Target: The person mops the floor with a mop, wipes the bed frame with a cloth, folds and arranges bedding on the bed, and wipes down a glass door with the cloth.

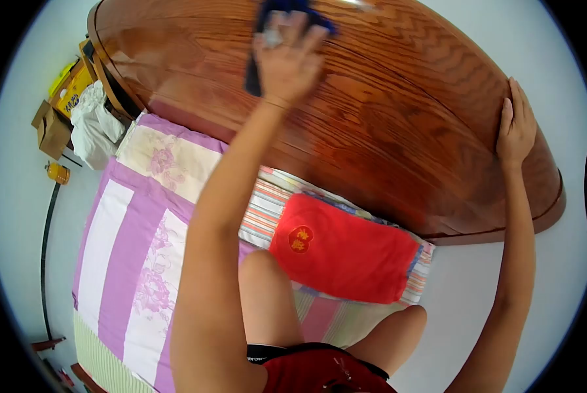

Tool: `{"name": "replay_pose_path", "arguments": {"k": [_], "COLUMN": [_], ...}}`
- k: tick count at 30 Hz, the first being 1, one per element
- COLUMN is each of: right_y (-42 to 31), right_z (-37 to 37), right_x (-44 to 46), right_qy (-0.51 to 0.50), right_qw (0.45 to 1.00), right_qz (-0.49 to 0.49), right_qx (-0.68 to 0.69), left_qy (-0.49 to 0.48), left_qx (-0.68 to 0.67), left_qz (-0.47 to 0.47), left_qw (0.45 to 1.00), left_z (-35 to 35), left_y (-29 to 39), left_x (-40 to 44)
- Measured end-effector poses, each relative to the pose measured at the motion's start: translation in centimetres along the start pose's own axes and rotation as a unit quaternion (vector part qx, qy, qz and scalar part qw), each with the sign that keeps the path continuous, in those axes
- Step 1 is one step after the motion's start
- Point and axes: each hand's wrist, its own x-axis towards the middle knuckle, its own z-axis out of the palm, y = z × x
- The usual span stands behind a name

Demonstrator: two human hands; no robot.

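A glossy brown wooden headboard (385,124) with dark grain fills the top of the view. Near its upper left part, my left hand (290,59) presses on a dark blue cloth (254,72), which lies against the wood; the fingers are spread over it and slightly blurred. On the right, my right hand (517,128) rests flat on the headboard's curved edge, fingers stretched out and holding nothing. Below the headboard lies a red cloth (352,252) with a gold emblem, spread over a striped pillow (264,209).
The bed has a purple and white quilt (116,242) and a floral pillow (169,154) at the left. Beyond it are a white bag (95,128), a cardboard box (52,131) and a yellow box (74,88). My bare knees are on the bed.
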Motion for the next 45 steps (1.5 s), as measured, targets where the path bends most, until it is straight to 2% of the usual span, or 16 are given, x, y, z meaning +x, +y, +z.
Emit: {"name": "replay_pose_path", "arguments": {"k": [4,10,13,18,21,24,27,28,31,32,33,35,36,38,40,45], "right_y": [-0.3,-0.5,-0.6,-0.7,-0.6,-0.2,-0.4,-0.5,-0.6,-0.6,-0.5,-0.9,-1.0,-1.0,-1.2,-1.0], "right_z": [0.0,0.0,0.1,-0.3,-0.4,0.3,-0.1,-0.2,0.2,0.3,0.3,-0.1,-0.3,-0.2,-0.2,-0.3], "right_x": [0.2,0.0,0.1,0.1,0.2,-0.1,0.0,0.0,0.4,0.4,0.3,0.7,0.7,0.7,0.8,0.8], "right_qy": [0.006,0.012,0.01,0.005,0.008,0.005,0.004,0.005,0.003,0.004,0.004,0.008,0.006,0.006,0.003,-0.017], "right_qw": [0.999,0.999,0.999,0.999,0.999,0.999,0.999,0.999,1.0,1.0,1.0,1.0,1.0,1.0,0.999,0.999], "right_qz": [0.006,0.021,0.02,0.021,0.017,0.014,0.008,0.004,0.002,0.003,0.005,-0.003,-0.006,-0.001,0.001,0.013], "right_qx": [-0.036,-0.025,-0.037,-0.033,-0.03,-0.037,-0.038,-0.035,-0.011,-0.01,-0.009,-0.004,-0.001,0.009,0.036,0.044], "left_qy": [0.081,0.171,0.131,-0.008,-0.031,-0.036,0.013,-0.05,0.054,0.122,0.118,0.143,0.14,0.167,0.136,-0.025], "left_qx": [-0.001,-0.035,-0.014,-0.251,-0.307,-0.106,-0.005,0.087,0.046,0.154,0.086,-0.177,-0.136,-0.072,-0.059,-0.127], "left_qz": [-0.055,-0.318,-0.157,-0.009,0.042,0.133,0.032,-0.018,-0.2,-0.226,-0.34,-0.624,-0.659,-0.548,-0.524,-0.496], "left_qw": [0.995,0.932,0.979,0.968,0.95,0.985,0.999,0.995,0.977,0.954,0.929,0.748,0.727,0.816,0.839,0.858], "left_z": [-0.8,1.5,2.5,0.8,0.9,1.2,0.8,0.1,-2.2,-0.5,-0.6,-0.7,-0.6,3.3,4.6,4.4], "left_y": [-9.3,-5.4,3.4,18.4,17.8,11.5,3.5,0.5,-7.8,-12.0,-14.4,-15.6,-12.0,-8.7,-1.4,19.1], "left_x": [0.1,2.5,4.9,8.0,9.1,9.7,10.6,11.2,8.6,5.4,2.9,-2.2,-3.8,-8.7,-10.2,-11.3]}}
